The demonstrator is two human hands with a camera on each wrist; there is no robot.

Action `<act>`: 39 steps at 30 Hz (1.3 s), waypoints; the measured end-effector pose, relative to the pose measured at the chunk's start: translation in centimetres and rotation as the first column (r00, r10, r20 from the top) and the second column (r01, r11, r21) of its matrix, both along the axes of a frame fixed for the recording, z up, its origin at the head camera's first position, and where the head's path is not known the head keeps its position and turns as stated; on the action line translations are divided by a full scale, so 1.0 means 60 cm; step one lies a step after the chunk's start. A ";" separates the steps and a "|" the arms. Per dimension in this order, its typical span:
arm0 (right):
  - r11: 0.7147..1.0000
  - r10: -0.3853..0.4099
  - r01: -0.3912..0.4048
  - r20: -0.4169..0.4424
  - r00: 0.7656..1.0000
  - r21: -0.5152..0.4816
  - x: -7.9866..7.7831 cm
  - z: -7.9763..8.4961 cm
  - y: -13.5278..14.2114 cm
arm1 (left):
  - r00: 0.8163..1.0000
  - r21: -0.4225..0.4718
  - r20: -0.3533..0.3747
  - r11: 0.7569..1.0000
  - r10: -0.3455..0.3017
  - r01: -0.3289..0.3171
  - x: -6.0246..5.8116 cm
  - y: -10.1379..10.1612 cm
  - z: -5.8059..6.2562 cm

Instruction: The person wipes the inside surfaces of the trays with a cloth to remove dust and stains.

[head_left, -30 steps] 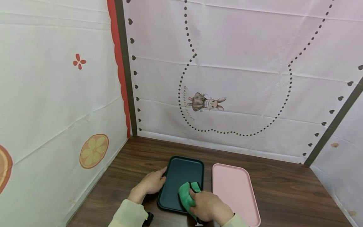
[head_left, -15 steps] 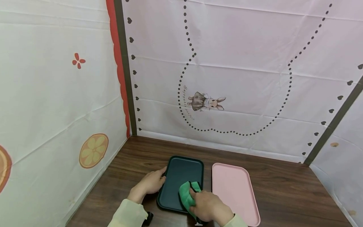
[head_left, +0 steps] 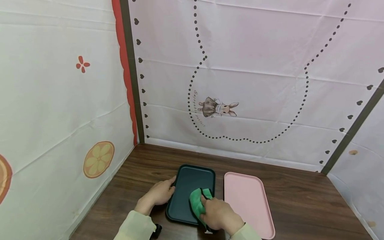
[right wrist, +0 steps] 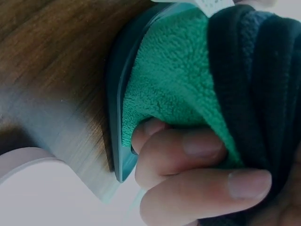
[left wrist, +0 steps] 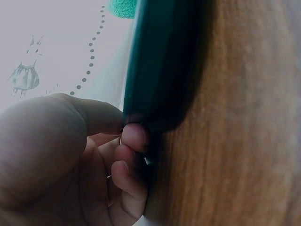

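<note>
A dark teal tray (head_left: pixel 192 180) lies flat on the wooden table, its long side pointing away from me. My left hand (head_left: pixel 159 193) holds its left edge; in the left wrist view the thumb (left wrist: pixel 101 115) meets the rim and the fingers (left wrist: pixel 129 181) curl beside it. Bunched in my right hand (head_left: pixel 218 213) is a green towel (head_left: pixel 196 203) with dark edging, pressed on the near right part of the tray. The right wrist view shows the fingers (right wrist: pixel 202 190) curled round the folded towel (right wrist: pixel 174 70), a white tag at its top.
A pink tray (head_left: pixel 246 200) lies just right of the teal one, under my right forearm's side. A small black object (head_left: pixel 156 230) sits by the left sleeve. White printed cloth walls (head_left: pixel 255 100) enclose the wooden table (head_left: pixel 300 200) at the back and sides.
My right hand has slid the towel slightly away from me across the teal tray. The left hand and both trays stay put.
</note>
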State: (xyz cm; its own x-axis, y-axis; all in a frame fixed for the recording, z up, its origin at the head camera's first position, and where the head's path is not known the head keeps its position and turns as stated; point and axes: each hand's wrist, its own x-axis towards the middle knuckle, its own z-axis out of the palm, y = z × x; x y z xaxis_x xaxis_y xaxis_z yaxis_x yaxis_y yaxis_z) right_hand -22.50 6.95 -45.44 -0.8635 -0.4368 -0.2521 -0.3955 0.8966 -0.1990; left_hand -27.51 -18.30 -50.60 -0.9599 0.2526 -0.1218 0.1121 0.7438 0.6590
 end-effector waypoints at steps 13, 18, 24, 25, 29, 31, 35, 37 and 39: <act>0.999 -0.035 0.035 0.009 0.999 -0.013 -0.027 -0.006 -0.006 | 1.000 0.017 0.010 1.000 -0.007 0.006 -0.002 -0.002 -0.005; 0.999 -0.054 0.054 0.000 0.999 -0.011 -0.035 -0.008 -0.008 | 1.000 0.017 0.005 1.000 -0.012 0.011 -0.002 -0.001 -0.004; 0.998 -0.059 0.059 -0.025 0.998 -0.003 -0.047 -0.011 -0.012 | 1.000 0.010 0.006 1.000 -0.011 0.011 -0.004 -0.002 -0.006; 0.998 -0.060 0.060 -0.027 0.998 -0.001 -0.049 -0.011 -0.012 | 1.000 0.009 0.006 1.000 -0.011 0.010 -0.004 -0.002 -0.006; 0.997 -0.074 0.074 -0.019 0.997 0.001 -0.057 -0.012 -0.014 | 1.000 0.005 0.008 1.000 -0.007 0.007 -0.004 -0.001 -0.005; 0.997 -0.081 0.081 -0.017 0.997 0.000 -0.060 -0.011 -0.015 | 1.000 0.003 0.008 1.000 -0.005 0.005 -0.003 -0.001 -0.003; 0.996 -0.091 0.091 -0.015 0.996 -0.005 -0.064 -0.012 -0.016 | 1.000 0.009 0.011 1.000 0.000 0.000 -0.002 0.000 -0.001; 0.995 -0.096 0.096 -0.015 0.995 -0.008 -0.066 -0.011 -0.016 | 1.000 0.012 0.011 1.000 0.003 -0.003 -0.001 0.000 0.000; 0.995 -0.103 0.102 -0.010 0.995 -0.010 -0.069 -0.011 -0.017 | 1.000 0.008 0.011 1.000 0.003 -0.003 -0.001 0.000 0.001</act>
